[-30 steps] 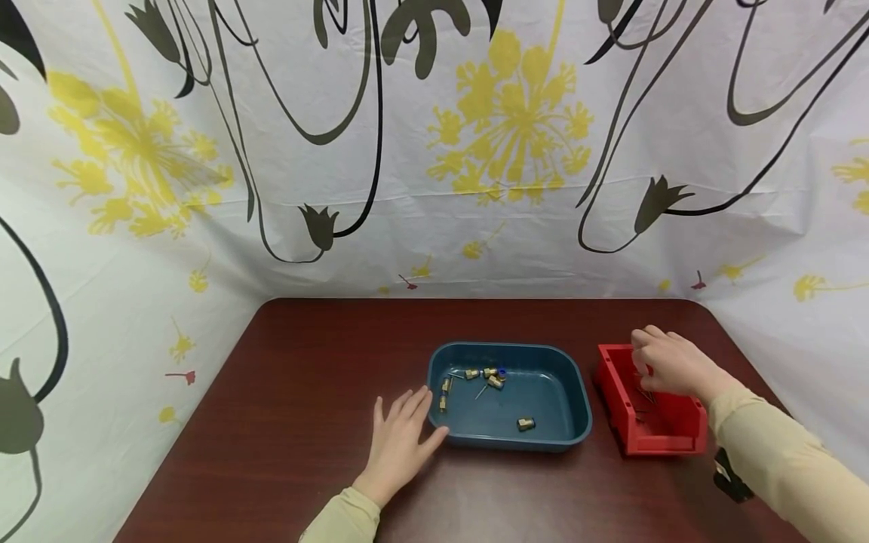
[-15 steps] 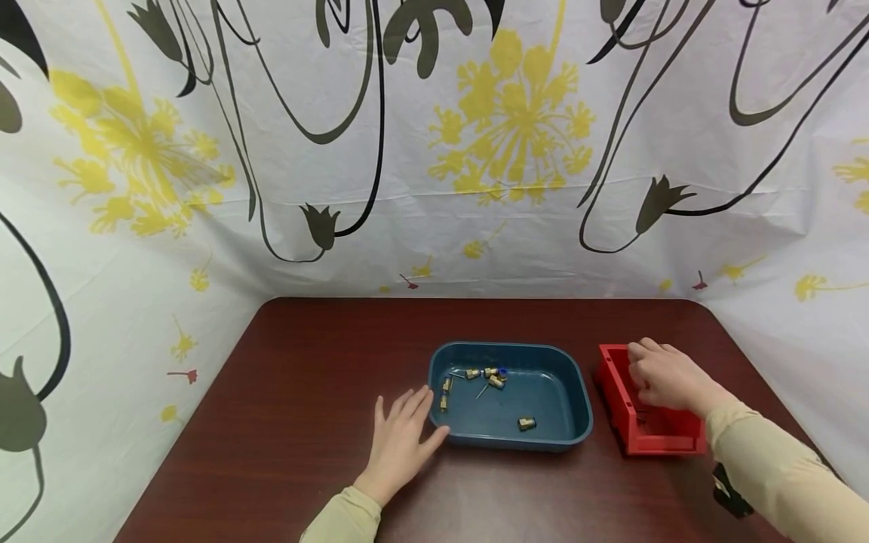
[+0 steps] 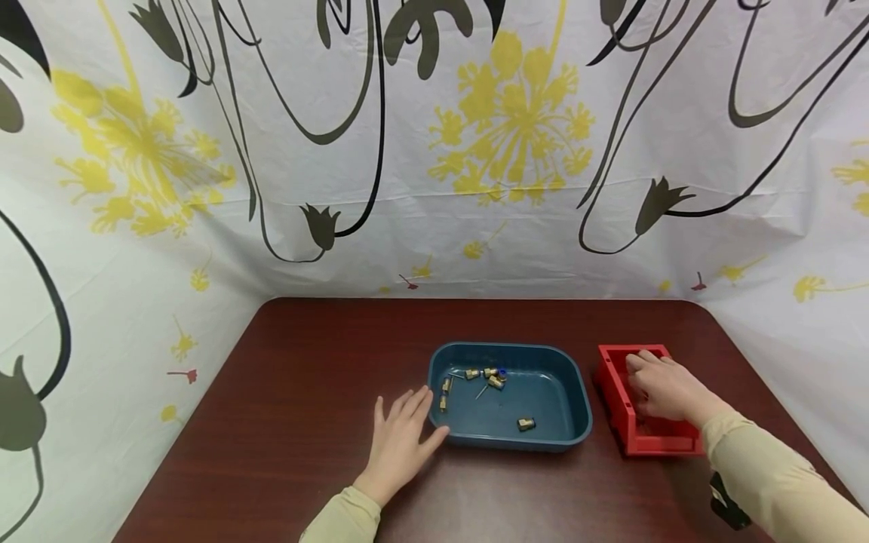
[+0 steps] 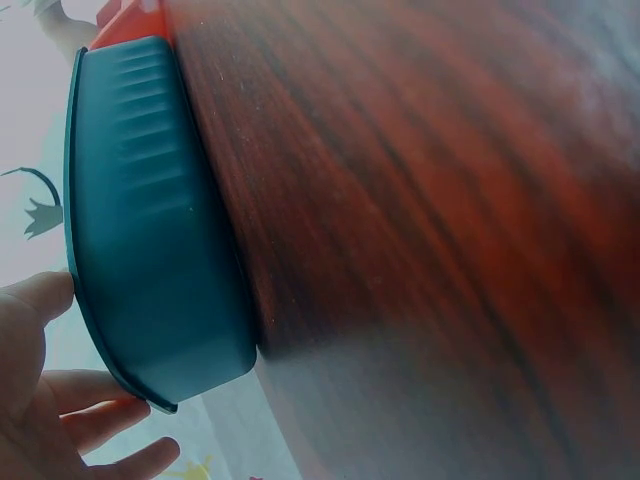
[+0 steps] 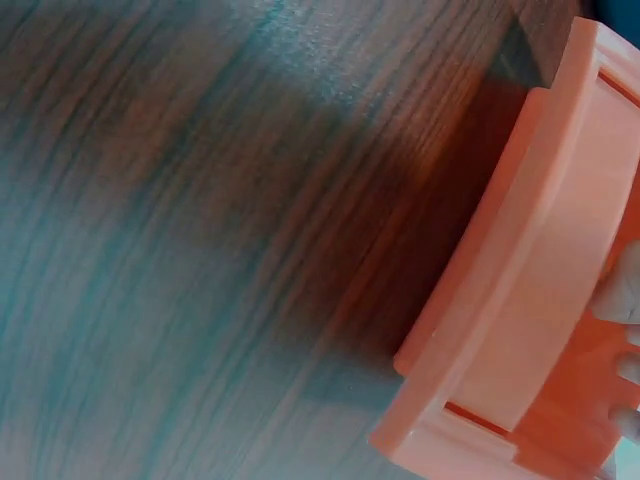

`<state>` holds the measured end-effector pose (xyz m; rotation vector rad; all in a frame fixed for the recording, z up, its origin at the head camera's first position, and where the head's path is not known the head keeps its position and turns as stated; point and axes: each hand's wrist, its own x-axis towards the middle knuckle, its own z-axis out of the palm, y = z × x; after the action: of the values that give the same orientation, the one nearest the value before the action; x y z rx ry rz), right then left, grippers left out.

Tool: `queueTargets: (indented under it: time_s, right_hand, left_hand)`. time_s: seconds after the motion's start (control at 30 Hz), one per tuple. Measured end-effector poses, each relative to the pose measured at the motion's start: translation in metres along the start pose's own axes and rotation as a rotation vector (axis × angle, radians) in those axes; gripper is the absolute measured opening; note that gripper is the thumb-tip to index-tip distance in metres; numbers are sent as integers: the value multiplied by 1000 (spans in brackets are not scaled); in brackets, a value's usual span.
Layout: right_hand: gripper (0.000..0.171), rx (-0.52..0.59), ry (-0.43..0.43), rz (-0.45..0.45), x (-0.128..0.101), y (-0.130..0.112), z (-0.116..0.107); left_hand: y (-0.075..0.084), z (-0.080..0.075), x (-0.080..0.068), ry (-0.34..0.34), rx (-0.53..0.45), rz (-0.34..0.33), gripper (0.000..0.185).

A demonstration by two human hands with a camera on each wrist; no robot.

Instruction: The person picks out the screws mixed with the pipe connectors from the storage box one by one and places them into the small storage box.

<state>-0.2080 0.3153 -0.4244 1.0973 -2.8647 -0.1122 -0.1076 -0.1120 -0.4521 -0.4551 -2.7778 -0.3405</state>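
Note:
A dark blue tray (image 3: 509,349) sits mid-table, holding several brass fittings (image 3: 490,375), one apart (image 3: 525,424), and a thin metal pin (image 3: 480,391). My left hand (image 3: 400,436) lies flat on the table, fingers straight, its thumb against the tray's left wall. The left wrist view shows that tray wall (image 4: 150,230) beside my left hand (image 4: 40,400). A red bin (image 3: 613,394) stands right of the tray. My right hand (image 3: 661,391) reaches down inside it, its fingertips hidden. The right wrist view shows the red bin (image 5: 540,300) with fingers (image 5: 625,305) at the edge.
The dark wooden table (image 3: 312,377) is enclosed at the back and sides by a flowered white curtain (image 3: 434,188). A small black object (image 3: 729,504) sits under my right sleeve near the table's front right edge.
My right hand has sunk lower into the red bin and drawn slightly towards me. The left hand and the blue tray have not moved.

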Motion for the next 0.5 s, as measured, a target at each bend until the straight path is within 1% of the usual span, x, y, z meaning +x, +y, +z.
queueTargets:
  time_s: [0.17, 0.27, 0.37, 0.5]
  right_hand:
    - [34, 15, 58, 8, 3, 3, -14]
    - [31, 40, 100, 12, 10, 3, -30]
    - [26, 65, 123, 0, 24, 1, -49]
    - [23, 97, 131, -37, 50, -8, -71]
  left_hand:
    - [0, -1, 0, -9, -4, -2, 61]
    - [0, -2, 0, -10, -12, -3, 61]
    - [-1, -2, 1, -8, -15, -3, 61]
    - [-1, -2, 1, -10, -23, -4, 61]
